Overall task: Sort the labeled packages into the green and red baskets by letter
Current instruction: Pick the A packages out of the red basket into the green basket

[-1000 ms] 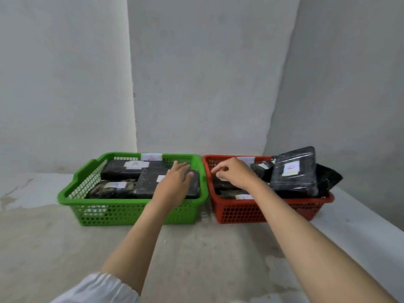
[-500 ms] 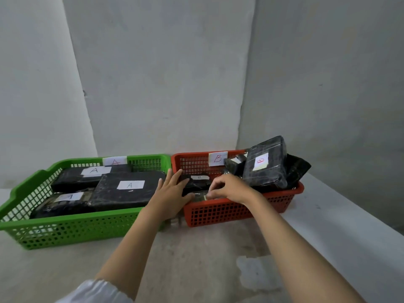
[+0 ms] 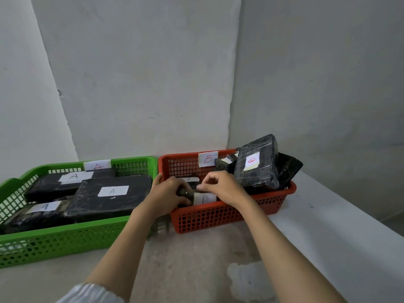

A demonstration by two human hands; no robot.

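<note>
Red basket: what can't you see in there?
- Head view: the package both hands grip; left hand and right hand hide most of it, its label's letter unreadable.
- Packages below the tilted B package: covered.
- Green basket: left end cut off.

Soft, even daylight fills the scene, moderately bright with no harsh glare; shadows are faint, only a dim patch under the red basket (image 3: pixel 229 215) and between it and the green basket (image 3: pixel 54 243); wide-angle distortion bends the wall (image 3: pixel 142 84) edges outward; detail is slightly soft, the labels near the hands blurred.
</note>
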